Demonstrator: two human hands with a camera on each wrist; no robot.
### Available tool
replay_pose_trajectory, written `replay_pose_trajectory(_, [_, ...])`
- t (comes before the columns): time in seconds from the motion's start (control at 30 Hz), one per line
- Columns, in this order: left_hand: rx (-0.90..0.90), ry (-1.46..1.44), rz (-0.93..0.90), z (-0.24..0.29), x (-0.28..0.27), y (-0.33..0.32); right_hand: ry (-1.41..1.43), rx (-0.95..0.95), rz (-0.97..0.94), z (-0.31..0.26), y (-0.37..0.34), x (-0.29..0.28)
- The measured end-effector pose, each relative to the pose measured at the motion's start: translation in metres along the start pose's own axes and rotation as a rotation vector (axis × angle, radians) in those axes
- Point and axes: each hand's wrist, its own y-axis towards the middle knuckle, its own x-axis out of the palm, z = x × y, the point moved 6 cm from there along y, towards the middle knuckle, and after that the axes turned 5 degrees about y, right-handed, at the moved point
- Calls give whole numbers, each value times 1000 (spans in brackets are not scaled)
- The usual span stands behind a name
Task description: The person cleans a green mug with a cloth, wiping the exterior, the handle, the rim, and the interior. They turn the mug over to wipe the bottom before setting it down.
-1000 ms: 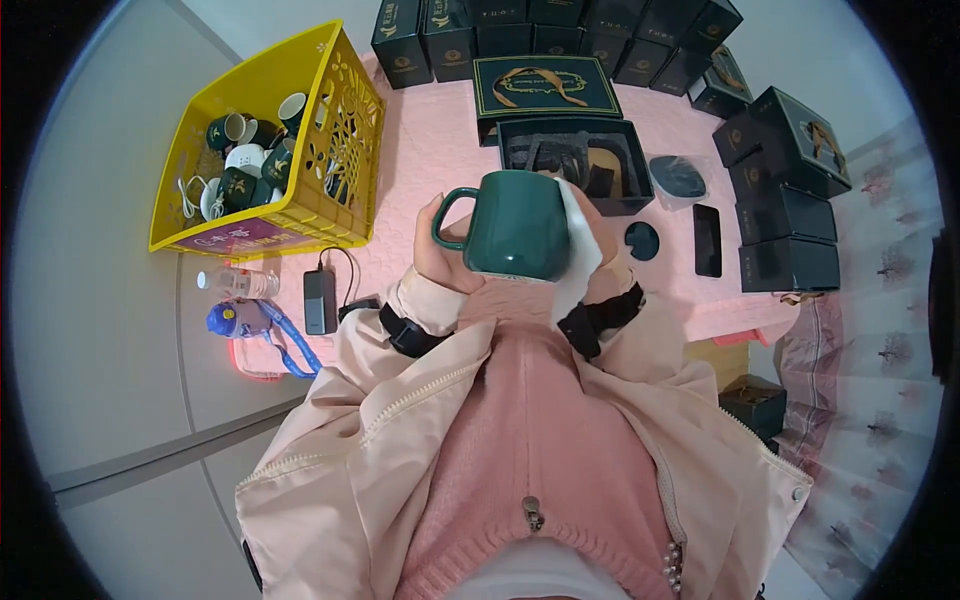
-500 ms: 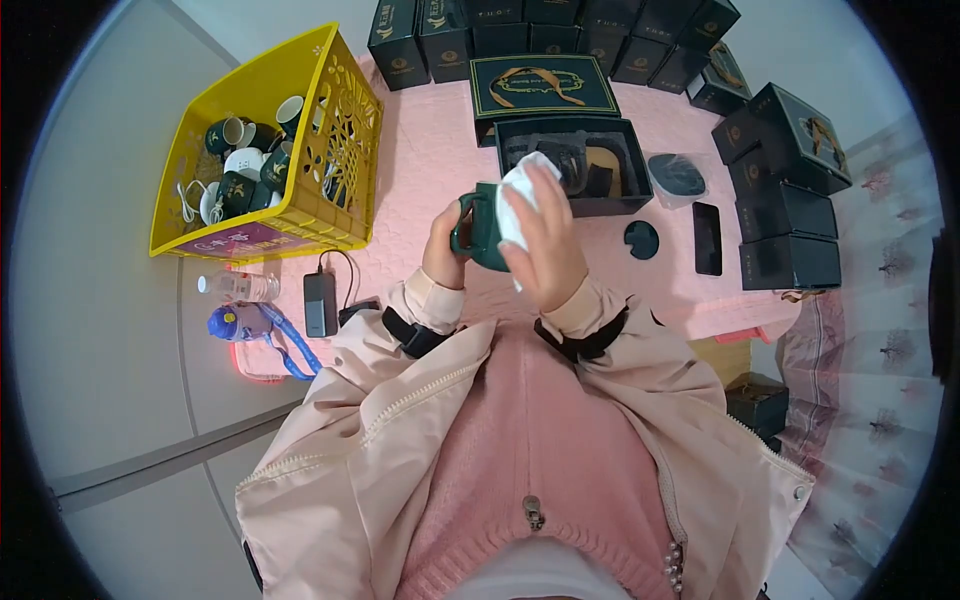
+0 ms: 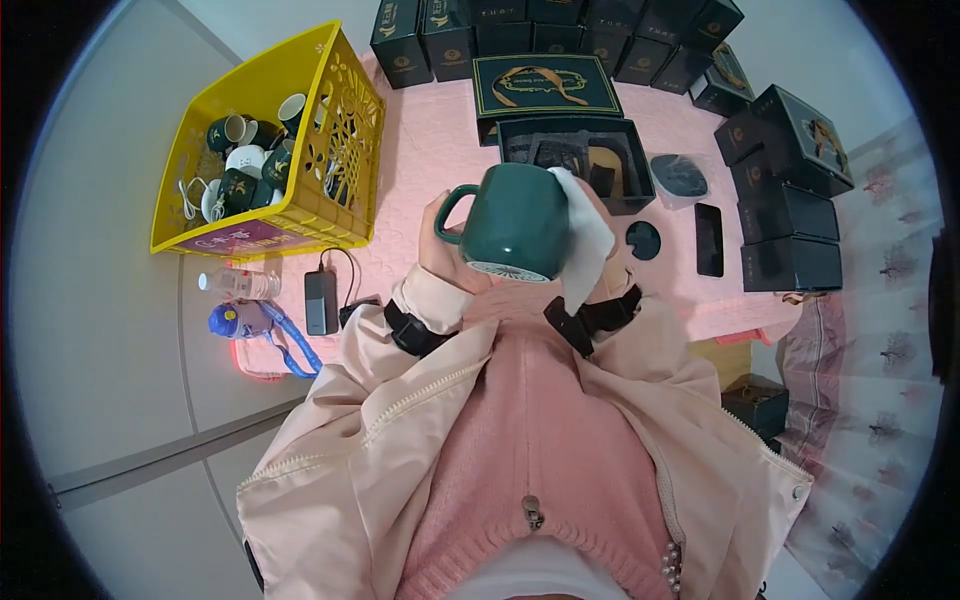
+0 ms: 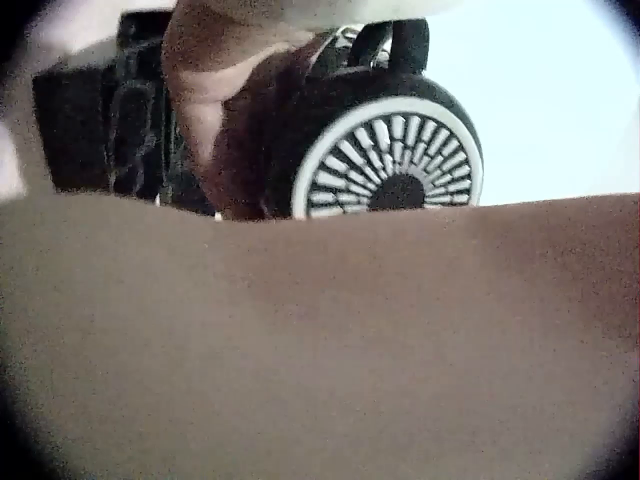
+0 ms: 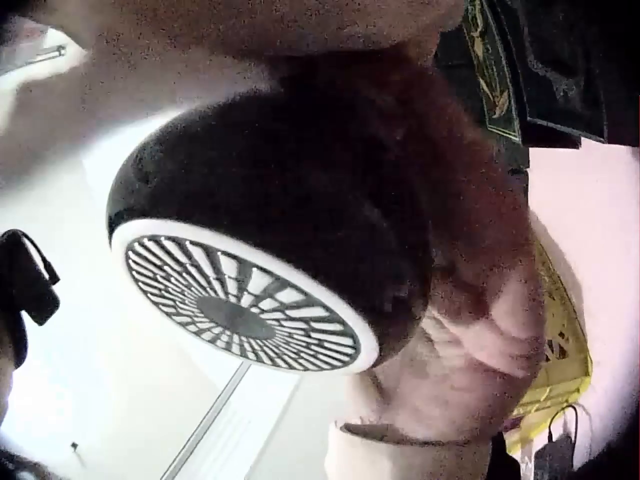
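Observation:
A dark green mug (image 3: 515, 220) is held up in front of the chest, tilted so that its base shows, with the handle to the left. My left hand (image 3: 442, 252) grips it on the handle side, most of the fingers hidden behind it. A white ring and radiating strokes mark the mug's base, seen in the left wrist view and the right wrist view. On the mug's right side my right hand (image 3: 606, 282) holds a white cloth (image 3: 588, 245) against it; that hand is largely covered by the cloth.
Beyond the mug lies an open dark box (image 3: 632, 175) with foam inside. A yellow crate (image 3: 345, 150) of mugs stands left, near a bottle (image 3: 240, 284) and a power adapter (image 3: 320, 302). To the right are a dark round lid (image 3: 643, 240), a phone (image 3: 709, 241) and stacked boxes (image 3: 790, 265).
The right hand, with the cloth, went from the mug's right side over its front, then back to the right side. The mug turned away and back, its base now showing more.

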Motion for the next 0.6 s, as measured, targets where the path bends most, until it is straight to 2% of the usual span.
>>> replay_pose_trajectory(0.03, [0,1,2,2,-9,3,-208,-122,92,-10,-2,-1])
replay_pose_trajectory(0.07, [99,143,41,10,-31,10,-417,-243,183,-20,-5,-2])
replay_pose_trajectory(0.1, [199,282,80,19,-47,15,-417,-244,181,-19,-5,-5])
replay_pose_trajectory(0.13, [299,422,118,25,-61,18,-137,-51,235,-3,-4,-17])
replay_pose_trajectory(0.2, [259,524,165,25,-56,15,429,338,335,31,-11,-28])
replay_pose_trajectory(0.23, [218,628,209,25,-54,13,428,336,337,33,-11,-31])
replay_pose_trajectory(0.27, [177,734,251,25,-52,13,344,301,272,31,-7,-30])
replay_pose_trajectory(0.33, [186,729,267,22,-51,12,177,240,142,25,-3,-25])
replay_pose_trajectory(0.37, [198,722,285,20,-51,12,179,242,141,26,-4,-23])
replay_pose_trajectory(0.43, [212,716,303,18,-44,14,10,54,148,7,2,-13])
replay_pose_trajectory(0.47, [286,674,397,22,-39,12,-75,-41,152,-5,4,-6])
replay_pose_trajectory(0.5, [358,629,490,26,-34,10,-77,-41,152,-12,6,-1])
replay_pose_trajectory(0.53, [432,581,582,30,-33,6,-249,-112,108,-24,9,7])
replay_pose_trajectory(0.6, [463,672,547,38,-49,7,-588,-253,15,-45,11,27])
